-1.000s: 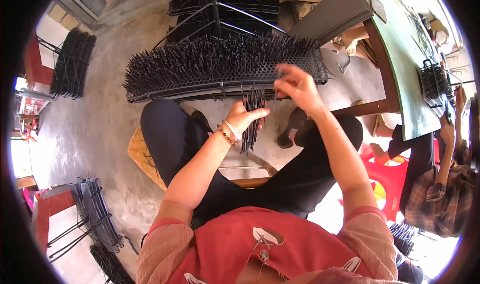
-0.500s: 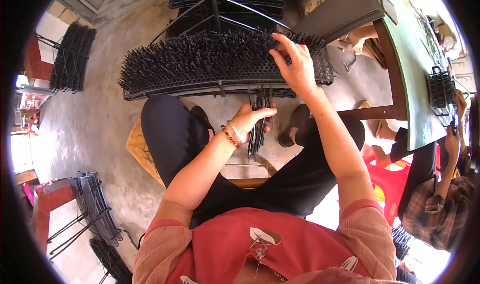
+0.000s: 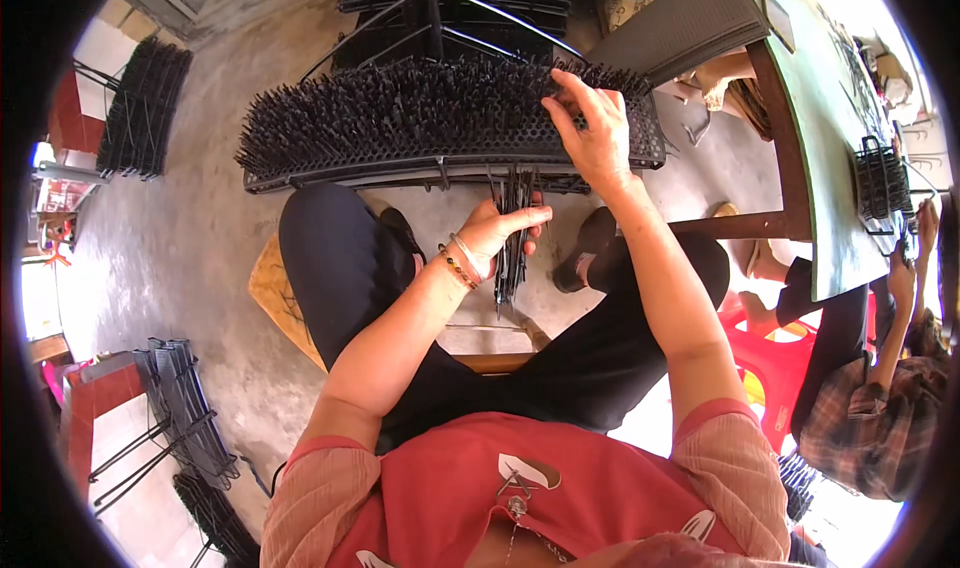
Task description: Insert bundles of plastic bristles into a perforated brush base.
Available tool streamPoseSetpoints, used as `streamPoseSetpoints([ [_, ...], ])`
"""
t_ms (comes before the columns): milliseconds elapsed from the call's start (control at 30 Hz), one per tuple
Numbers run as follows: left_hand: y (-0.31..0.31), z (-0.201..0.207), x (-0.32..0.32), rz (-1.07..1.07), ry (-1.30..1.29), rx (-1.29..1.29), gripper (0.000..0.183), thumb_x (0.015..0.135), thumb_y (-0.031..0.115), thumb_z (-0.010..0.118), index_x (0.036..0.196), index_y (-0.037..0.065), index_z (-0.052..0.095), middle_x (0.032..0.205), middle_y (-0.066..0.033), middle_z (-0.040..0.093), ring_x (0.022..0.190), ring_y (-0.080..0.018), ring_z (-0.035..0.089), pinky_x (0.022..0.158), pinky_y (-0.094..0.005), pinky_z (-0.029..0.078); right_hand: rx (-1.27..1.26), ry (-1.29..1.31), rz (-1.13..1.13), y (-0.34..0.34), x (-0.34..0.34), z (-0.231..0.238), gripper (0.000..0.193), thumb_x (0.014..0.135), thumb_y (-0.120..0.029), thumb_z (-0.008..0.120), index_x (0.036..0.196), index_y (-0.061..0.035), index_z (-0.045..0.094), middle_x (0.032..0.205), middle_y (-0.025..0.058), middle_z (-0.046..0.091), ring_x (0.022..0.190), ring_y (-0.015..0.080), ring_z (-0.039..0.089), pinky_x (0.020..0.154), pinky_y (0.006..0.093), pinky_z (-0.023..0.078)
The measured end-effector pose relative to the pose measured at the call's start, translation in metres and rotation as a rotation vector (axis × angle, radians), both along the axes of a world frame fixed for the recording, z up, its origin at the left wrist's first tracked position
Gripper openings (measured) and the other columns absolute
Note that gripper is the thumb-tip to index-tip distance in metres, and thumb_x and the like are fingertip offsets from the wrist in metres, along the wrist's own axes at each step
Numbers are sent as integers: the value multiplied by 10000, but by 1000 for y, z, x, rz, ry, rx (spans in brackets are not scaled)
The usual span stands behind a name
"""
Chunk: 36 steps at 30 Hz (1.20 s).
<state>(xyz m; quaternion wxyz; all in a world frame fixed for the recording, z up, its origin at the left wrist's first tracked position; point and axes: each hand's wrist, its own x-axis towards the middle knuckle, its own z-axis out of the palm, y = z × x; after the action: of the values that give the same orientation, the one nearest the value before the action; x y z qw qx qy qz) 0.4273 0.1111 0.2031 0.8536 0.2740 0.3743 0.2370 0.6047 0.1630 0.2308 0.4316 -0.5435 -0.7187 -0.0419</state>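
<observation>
The left hand [image 3: 488,238] is closed around a bundle of thin black rods [image 3: 511,260], thumb across it, between the knees and just below the perforated black tray [image 3: 645,146]; that grip matches the one a second ago. What has changed is the right hand [image 3: 602,140]: it has risen from beside the bundle to over the tray's right part, among the upright black rods [image 3: 390,113]. Its thumb and forefinger curl toward each other, but whether they pinch a rod I cannot tell. So the right hand's work now appears to be at the tray, while the left serves as the holder.
</observation>
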Motion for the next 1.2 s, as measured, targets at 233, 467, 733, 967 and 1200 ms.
streamPoseSetpoints([
  [233,1,1,-4,-14,-50,20,255,782,139,704,990,77,569,802,-4,597,667,-71,560,513,-195,456,111,-179,9,1,1,0,276,740,-107,703,1011,-99,651,858,35,608,767,197,580,695,317,407],
  [467,0,1,-4,-7,-39,62,263,775,138,713,987,76,569,764,11,570,651,-70,543,509,-197,454,164,-204,54,1,-3,1,162,763,-112,675,922,-86,659,794,16,584,701,185,561,674,324,389],
  [733,0,2,-3,-7,-26,55,268,762,123,723,967,67,560,751,-6,571,630,-85,544,505,-231,462,-67,-214,30,-5,-6,9,135,778,-69,644,909,-49,673,793,60,583,678,224,573,641,322,430],
  [967,6,2,-12,43,-84,78,221,794,156,691,964,66,582,812,-4,575,694,-85,552,534,-216,454,-534,12,609,-48,6,46,372,660,5,674,1024,-72,658,1042,91,572,965,240,577,809,315,490],
  [1200,2,-1,-17,-2,-167,53,206,835,157,634,1013,61,596,861,-10,590,734,-80,540,566,-211,456,-269,-98,602,-66,-1,33,298,690,-45,699,986,-61,669,942,65,653,839,235,611,775,322,479],
])
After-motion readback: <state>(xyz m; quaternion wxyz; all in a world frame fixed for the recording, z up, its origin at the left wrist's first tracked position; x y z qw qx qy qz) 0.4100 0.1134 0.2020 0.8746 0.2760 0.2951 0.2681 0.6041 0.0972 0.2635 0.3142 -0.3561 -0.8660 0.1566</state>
